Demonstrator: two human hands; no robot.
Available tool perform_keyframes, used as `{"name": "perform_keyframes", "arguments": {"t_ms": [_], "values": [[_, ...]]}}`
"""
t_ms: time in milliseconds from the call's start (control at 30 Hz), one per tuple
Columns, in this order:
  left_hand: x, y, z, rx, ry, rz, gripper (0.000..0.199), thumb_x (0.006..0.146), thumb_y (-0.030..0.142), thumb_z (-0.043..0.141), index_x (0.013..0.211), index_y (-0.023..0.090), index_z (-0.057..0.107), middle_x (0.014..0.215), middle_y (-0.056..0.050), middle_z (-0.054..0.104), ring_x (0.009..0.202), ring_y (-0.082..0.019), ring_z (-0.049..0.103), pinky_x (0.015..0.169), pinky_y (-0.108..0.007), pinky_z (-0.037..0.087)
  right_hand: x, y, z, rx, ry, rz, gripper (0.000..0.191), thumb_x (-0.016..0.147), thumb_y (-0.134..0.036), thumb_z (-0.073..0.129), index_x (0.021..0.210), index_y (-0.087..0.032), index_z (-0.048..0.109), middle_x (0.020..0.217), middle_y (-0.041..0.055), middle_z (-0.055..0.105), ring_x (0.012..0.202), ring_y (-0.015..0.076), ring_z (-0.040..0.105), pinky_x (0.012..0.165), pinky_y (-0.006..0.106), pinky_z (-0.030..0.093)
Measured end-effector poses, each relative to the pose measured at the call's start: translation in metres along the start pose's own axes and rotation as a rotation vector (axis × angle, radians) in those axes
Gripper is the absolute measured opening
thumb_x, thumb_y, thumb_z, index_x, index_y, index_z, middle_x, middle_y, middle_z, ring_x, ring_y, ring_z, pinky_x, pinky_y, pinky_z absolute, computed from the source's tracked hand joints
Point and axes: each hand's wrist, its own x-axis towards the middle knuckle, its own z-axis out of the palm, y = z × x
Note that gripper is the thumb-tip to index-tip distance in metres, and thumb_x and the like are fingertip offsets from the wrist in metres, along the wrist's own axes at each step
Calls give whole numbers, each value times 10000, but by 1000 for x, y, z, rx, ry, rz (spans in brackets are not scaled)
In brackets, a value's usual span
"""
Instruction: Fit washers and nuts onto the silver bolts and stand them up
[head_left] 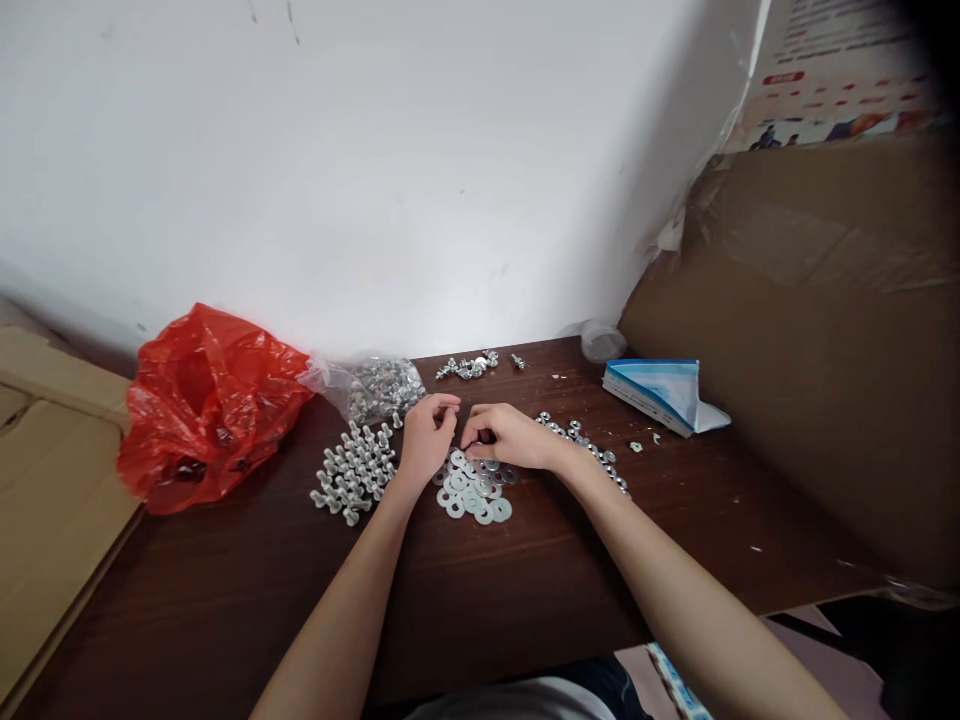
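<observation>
My left hand (429, 430) is closed, thumb and fingers together, at the upper left of a pile of flat washers (474, 490). What it pinches, if anything, is too small to make out. Facing it, my right hand (510, 434) is closed with its fingertips bent down at the pile's upper edge; whatever lies between them is hidden. Left of the washers many bolts (352, 470) stand close together. Loose nuts (600, 455) lie to the right, partly behind my right forearm. Bolts with parts fitted on them (471, 367) form a small group near the wall.
A clear bag of metal hardware (382, 388) lies behind the bolts, beside a red plastic bag (206, 410). At right are a blue-and-white paper packet (652, 395), a roll of clear tape (602, 342) and a large cardboard box (810, 350). More cardboard (60, 500) borders the left.
</observation>
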Motion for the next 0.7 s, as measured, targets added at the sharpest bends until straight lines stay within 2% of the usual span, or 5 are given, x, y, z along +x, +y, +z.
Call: {"name": "perform_keyframes", "arguments": {"t_ms": [167, 300, 367, 533, 700], "values": [[-1, 13, -7, 126, -19, 81, 200, 824, 112, 469, 890, 176, 647, 864, -51, 677, 773, -159, 631, 720, -296, 514, 1, -1, 0, 44, 25, 25, 152, 724, -61, 668, 833, -162, 700, 789, 6, 586, 629, 101, 529, 607, 226, 420], [0, 26, -27, 370, 30, 197, 216, 796, 80, 479, 859, 193, 651, 863, -50, 664, 860, -202, 582, 806, -332, 474, 0, -4, -3, 82, 27, 33, 121, 735, -58, 657, 798, -152, 700, 714, -7, 581, 618, 100, 536, 599, 220, 421], [0, 27, -40, 500, 67, 197, 193, 774, 90, 514, 837, 200, 660, 849, -52, 664, 882, -234, 558, 830, -363, 451, -1, -5, -4, 85, 30, 46, 100, 741, -67, 659, 787, -149, 694, 699, -9, 589, 613, 98, 542, 595, 218, 419], [-3, 20, -63, 719, 142, 37, 163, 665, 192, 677, 825, 218, 699, 836, -78, 657, 871, -295, 538, 820, -410, 423, -1, -5, -3, 41, 58, 43, 105, 755, -59, 643, 757, -156, 681, 701, -9, 593, 607, 94, 543, 598, 215, 408], [-5, 26, -68, 915, 5, -196, 231, 734, 281, 611, 928, 202, 708, 892, -105, 678, 922, -323, 542, 824, -447, 410, 1, -4, 1, -37, 113, 21, 108, 772, -65, 633, 743, -158, 679, 727, 7, 591, 645, 107, 534, 621, 225, 393]]}}
